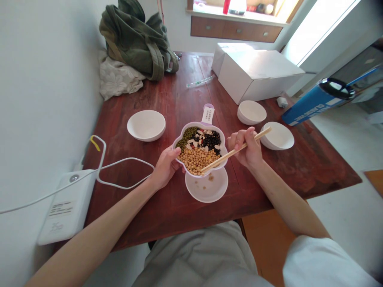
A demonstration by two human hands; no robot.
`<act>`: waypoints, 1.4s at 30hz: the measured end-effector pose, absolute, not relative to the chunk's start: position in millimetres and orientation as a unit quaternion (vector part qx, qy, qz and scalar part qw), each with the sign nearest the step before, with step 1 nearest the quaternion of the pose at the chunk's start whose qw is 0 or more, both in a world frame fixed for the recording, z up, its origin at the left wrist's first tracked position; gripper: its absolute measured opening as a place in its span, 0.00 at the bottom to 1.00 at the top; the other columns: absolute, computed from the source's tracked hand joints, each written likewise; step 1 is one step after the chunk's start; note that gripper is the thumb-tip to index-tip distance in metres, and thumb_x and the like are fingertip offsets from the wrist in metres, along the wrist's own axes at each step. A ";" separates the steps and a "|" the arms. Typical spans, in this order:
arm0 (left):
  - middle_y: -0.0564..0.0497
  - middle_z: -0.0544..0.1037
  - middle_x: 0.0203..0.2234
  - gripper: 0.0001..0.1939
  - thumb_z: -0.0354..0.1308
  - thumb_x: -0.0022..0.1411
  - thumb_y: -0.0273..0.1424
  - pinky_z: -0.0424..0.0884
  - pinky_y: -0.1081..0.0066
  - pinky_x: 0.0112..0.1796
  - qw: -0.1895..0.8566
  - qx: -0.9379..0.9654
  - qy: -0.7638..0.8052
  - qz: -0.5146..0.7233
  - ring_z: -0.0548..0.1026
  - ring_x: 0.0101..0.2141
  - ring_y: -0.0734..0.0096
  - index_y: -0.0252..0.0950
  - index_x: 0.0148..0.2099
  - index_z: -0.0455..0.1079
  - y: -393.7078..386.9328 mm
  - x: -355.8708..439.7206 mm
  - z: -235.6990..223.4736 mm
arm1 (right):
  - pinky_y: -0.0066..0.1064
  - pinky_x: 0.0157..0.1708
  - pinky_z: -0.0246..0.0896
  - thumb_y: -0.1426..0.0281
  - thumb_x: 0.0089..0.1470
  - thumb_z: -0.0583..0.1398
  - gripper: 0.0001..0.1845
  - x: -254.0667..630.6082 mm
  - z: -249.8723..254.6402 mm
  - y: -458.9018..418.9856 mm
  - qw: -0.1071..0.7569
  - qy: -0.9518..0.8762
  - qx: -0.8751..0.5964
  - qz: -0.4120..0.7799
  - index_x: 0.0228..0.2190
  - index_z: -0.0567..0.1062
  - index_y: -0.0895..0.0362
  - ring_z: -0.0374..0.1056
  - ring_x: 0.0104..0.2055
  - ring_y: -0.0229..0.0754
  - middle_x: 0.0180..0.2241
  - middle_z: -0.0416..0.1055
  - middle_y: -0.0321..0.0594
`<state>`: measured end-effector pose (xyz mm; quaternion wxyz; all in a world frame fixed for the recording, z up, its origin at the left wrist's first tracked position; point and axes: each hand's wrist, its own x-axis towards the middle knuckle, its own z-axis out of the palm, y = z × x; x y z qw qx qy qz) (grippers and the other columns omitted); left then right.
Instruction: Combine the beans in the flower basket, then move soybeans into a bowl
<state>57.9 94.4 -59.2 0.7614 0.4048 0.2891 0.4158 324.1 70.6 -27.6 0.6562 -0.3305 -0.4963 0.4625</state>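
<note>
My left hand (168,165) grips the near-left rim of a scalloped bowl (225,153) with a lilac underside and a labelled tab handle. Inside it lie soybeans (193,159), green mung beans (186,137), black beans (212,139) and pale peanuts (196,143). In my right hand (247,148) is a pair of chopsticks (231,153), their tips resting among the soybeans by the near rim. My right fingers are close to the bowl's right side. Beneath its near edge, partly covered, stands a white bowl (206,195) with a few soybeans in it.
One white bowl (146,126) stands left; two more, an upper one (251,112) and a lower one (278,136), stand right. A white box (257,71), blue bottle (317,99) and green bag (134,40) lie beyond. A white cable (125,159) loops at left near a power bank (67,207).
</note>
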 end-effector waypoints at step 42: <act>0.43 0.88 0.44 0.35 0.72 0.63 0.50 0.73 0.72 0.23 0.752 0.417 0.302 0.412 0.75 0.24 0.71 0.35 0.65 0.77 95.2 58.9 -60.7 | 0.31 0.17 0.51 0.37 0.63 0.66 0.41 321.1 -24.5 67.6 0.664 -0.494 -0.375 0.417 0.12 0.70 0.53 0.53 0.14 0.34 0.12 0.59 0.34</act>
